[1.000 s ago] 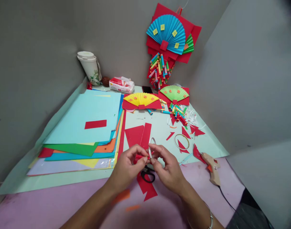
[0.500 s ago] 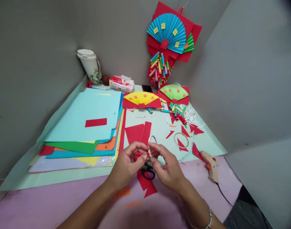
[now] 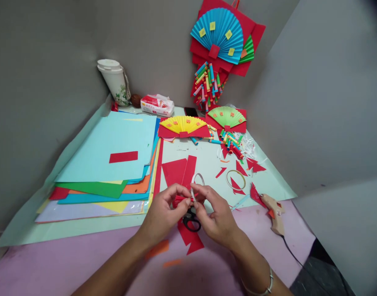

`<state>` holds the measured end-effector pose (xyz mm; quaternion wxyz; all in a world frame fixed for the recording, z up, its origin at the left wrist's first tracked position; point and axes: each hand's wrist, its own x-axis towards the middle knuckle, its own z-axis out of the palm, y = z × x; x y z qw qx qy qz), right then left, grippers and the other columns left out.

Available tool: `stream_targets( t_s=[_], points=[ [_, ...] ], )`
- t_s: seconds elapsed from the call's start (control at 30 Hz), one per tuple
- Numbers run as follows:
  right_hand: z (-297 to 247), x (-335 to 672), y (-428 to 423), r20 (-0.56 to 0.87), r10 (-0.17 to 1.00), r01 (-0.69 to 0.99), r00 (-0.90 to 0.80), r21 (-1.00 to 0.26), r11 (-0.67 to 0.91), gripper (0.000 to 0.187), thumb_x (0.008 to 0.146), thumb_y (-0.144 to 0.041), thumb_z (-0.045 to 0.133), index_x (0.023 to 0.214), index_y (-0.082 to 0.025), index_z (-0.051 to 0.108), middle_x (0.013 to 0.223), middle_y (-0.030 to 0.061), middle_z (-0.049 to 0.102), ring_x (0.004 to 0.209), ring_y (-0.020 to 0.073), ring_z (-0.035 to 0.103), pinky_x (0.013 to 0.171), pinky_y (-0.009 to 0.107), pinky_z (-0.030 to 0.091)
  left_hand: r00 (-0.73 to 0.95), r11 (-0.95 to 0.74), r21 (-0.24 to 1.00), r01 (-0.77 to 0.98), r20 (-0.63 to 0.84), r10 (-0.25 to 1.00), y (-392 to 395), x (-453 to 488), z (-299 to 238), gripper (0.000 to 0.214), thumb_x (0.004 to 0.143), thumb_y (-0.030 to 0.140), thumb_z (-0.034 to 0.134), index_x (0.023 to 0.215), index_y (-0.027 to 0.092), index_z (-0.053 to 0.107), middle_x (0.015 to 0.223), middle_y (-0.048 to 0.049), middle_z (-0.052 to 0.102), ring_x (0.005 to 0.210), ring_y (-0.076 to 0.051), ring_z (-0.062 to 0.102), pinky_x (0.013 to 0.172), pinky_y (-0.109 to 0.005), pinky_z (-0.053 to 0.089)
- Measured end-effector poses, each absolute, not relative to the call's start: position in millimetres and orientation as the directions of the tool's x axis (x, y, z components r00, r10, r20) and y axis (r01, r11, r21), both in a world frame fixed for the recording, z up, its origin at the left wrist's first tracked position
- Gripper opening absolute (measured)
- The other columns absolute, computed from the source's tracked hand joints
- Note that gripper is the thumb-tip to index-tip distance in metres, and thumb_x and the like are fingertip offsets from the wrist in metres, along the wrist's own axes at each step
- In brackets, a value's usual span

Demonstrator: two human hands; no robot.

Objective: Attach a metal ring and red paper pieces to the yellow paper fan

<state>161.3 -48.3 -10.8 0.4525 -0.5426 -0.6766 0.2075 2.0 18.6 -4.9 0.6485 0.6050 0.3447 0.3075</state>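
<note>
Both hands meet over the table's near middle. My left hand (image 3: 164,216) pinches a small folded red paper piece (image 3: 180,201) between thumb and fingers. My right hand (image 3: 215,218) pinches the same red piece from the right side, fingers closed. Black-handled scissors (image 3: 191,222) lie just under the hands on red paper offcuts (image 3: 190,240). A white tape ring (image 3: 198,181) shows just beyond the fingers.
A stack of coloured paper sheets (image 3: 111,164) lies at left. Yellow (image 3: 182,126) and green (image 3: 227,119) paper fans sit farther back; a blue fan decoration (image 3: 217,37) hangs on the wall. A glue gun (image 3: 273,207), tape roll (image 3: 236,179), cup (image 3: 112,82) and tissue pack (image 3: 157,105) stand around.
The hands stay together on the red piece, the fingers shifting slightly. The view has tilted down a little.
</note>
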Motion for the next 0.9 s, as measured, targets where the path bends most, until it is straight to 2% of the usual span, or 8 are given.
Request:
stream_targets(
  t_s=[0.4, 0.57, 0.67, 0.77, 0.9],
  points=[
    [-15.4, 164.4, -44.7, 0.4, 0.916, 0.552, 0.027, -0.77, 0.32, 0.045, 0.089, -0.011, 0.048, 0.131, -0.025, 0.052, 0.099, 0.0062, 0.063, 0.086, 0.0175, 0.059, 0.079, 0.032, 0.05, 0.578, 0.136, 0.991, -0.004, -0.109, 0.809, 15.8, 4.1, 4.7, 0.01, 0.081, 0.027, 0.064, 0.082, 0.018, 0.06, 0.078, -0.0018, 0.066, 0.075, -0.016, 0.064, 0.069, -0.027, 0.051],
    [-16.8, 164.3, -44.1, 0.355, 0.933, 0.505, 0.05, -0.815, 0.284, 0.029, 0.09, -0.016, 0.051, 0.116, -0.023, 0.063, 0.089, 0.0041, 0.064, 0.079, 0.0155, 0.059, 0.072, 0.029, 0.049, 0.567, 0.144, 0.99, -0.012, -0.112, 0.816, 18.0, 2.6, 6.6, 0.01, 0.081, 0.027, 0.064, 0.083, 0.018, 0.061, 0.077, -0.0019, 0.066, 0.074, -0.016, 0.064, 0.069, -0.027, 0.051],
    [-12.8, 163.0, -44.2, 0.258, 0.963, 0.411, 0.074, -0.888, 0.206, 0.017, 0.089, -0.018, 0.055, 0.101, -0.02, 0.066, 0.084, 0.0027, 0.065, 0.074, 0.0137, 0.059, 0.069, 0.026, 0.048, 0.557, 0.125, 0.992, -0.011, -0.098, 0.824, 19.4, 0.6, 6.6, 0.009, 0.081, 0.027, 0.064, 0.083, 0.018, 0.061, 0.077, -0.0012, 0.066, 0.073, -0.016, 0.064, 0.068, -0.026, 0.05],
    [-9.6, 161.6, -43.7, 0.135, 0.986, 0.243, 0.096, -0.964, 0.108, 0.007, 0.088, -0.022, 0.058, 0.089, -0.019, 0.064, 0.08, 0.0014, 0.065, 0.069, 0.0122, 0.059, 0.064, 0.023, 0.046, 0.553, 0.1, 0.995, -0.008, -0.078, 0.829, 20.1, -1.7, 4.5, 0.008, 0.082, 0.026, 0.063, 0.083, 0.018, 0.062, 0.077, -0.0003, 0.064, 0.072, -0.015, 0.063, 0.068, -0.026, 0.05],
    [-11.7, 159.6, -42.9, 0.038, 0.998, 0.083, 0.059, -0.996, 0.033, 0.01, 0.09, -0.028, 0.057, 0.085, -0.019, 0.058, 0.074, -0.0011, 0.062, 0.062, 0.0099, 0.053, 0.058, 0.021, 0.042, 0.543, 0.074, 0.997, -0.024, -0.049, 0.838, 20.1, -3.4, -0.1, 0.008, 0.083, 0.028, 0.064, 0.084, 0.02, 0.063, 0.078, 0.0007, 0.064, 0.073, -0.014, 0.063, 0.069, -0.026, 0.05]
  ],
)
